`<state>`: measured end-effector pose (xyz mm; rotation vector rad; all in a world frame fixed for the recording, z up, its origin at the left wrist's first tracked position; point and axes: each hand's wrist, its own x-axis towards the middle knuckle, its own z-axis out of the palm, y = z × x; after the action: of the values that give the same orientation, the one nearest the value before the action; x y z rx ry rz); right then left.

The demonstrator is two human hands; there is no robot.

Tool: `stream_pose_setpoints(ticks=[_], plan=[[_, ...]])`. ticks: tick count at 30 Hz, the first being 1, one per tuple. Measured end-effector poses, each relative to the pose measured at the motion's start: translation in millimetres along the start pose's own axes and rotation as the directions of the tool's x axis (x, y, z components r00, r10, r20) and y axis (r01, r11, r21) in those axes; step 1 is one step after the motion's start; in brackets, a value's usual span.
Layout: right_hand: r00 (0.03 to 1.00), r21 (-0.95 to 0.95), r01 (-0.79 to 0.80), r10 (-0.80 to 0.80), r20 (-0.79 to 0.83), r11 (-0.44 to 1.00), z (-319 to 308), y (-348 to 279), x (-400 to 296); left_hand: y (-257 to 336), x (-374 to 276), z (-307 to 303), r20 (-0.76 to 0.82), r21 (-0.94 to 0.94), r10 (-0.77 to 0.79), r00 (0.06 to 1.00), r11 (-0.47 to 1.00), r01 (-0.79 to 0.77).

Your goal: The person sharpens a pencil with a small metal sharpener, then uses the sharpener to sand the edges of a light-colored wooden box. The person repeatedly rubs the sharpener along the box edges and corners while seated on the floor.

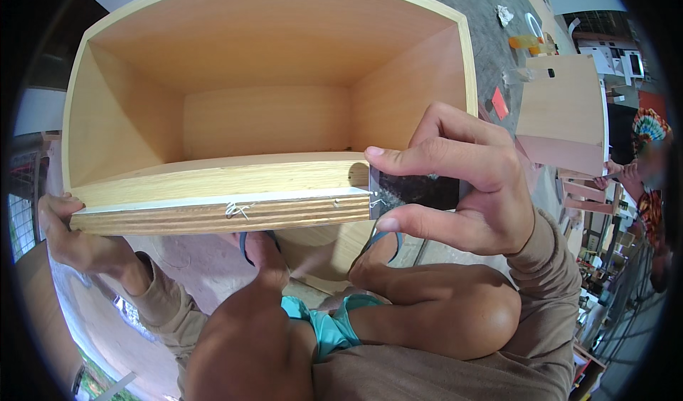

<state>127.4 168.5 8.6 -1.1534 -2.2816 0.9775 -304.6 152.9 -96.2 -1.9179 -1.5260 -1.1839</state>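
In front of me is an open wooden box (267, 118), like a drawer or cabinet carcass, with its opening facing me. Its near side shows a layered plywood edge (176, 217) with a thin white strip (213, 198) above it. Thin white curled shavings (237, 210) lie on that edge. My right hand (469, 177) grips a flat dark metal blade (421, 190), apparently a scraper, between thumb and fingers. The blade's front edge rests against the right part of the plywood edge, with pale dust on it. My left hand (85, 241) holds the box's near left corner.
My feet in sandals (392, 241) are below the box. To the right are a wooden panel (560, 102), a red piece (500, 103), a clear bottle (525, 75), orange bottles (525, 42) and crumpled paper (504, 15). A person (648, 171) works at the far right.
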Motion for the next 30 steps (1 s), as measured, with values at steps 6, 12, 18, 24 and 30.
stream_pose_setpoints(ticks=[6, 12, 18, 24, 30], plan=[[1.000, 0.011, 0.001, -0.002, 0.023, 1.000, 2, 0, 4, 0, 0, -1, 0.000, 0.001, -0.005, 1.000, 1.000, 0.005], [0.999, 0.021, -0.007, 0.006, 0.038, 1.000, 3, -2, 5, -7, -1, -2, 0.010, -0.026, 0.068, 0.998, 0.997, -0.068], [0.999, 0.045, 0.025, -0.026, 0.027, 0.999, 6, 1, 8, -2, 1, 2, -0.041, 0.003, 0.123, 0.992, 0.992, -0.123], [0.999, 0.029, 0.020, -0.021, 0.048, 0.999, 8, -3, 12, 0, -1, 1, -0.012, -0.029, 0.022, 1.000, 0.999, -0.023], [0.999, 0.051, 0.011, -0.014, 0.047, 0.999, 10, -3, 14, 3, 3, -1, -0.020, -0.118, -0.090, 0.996, 0.989, 0.087]])
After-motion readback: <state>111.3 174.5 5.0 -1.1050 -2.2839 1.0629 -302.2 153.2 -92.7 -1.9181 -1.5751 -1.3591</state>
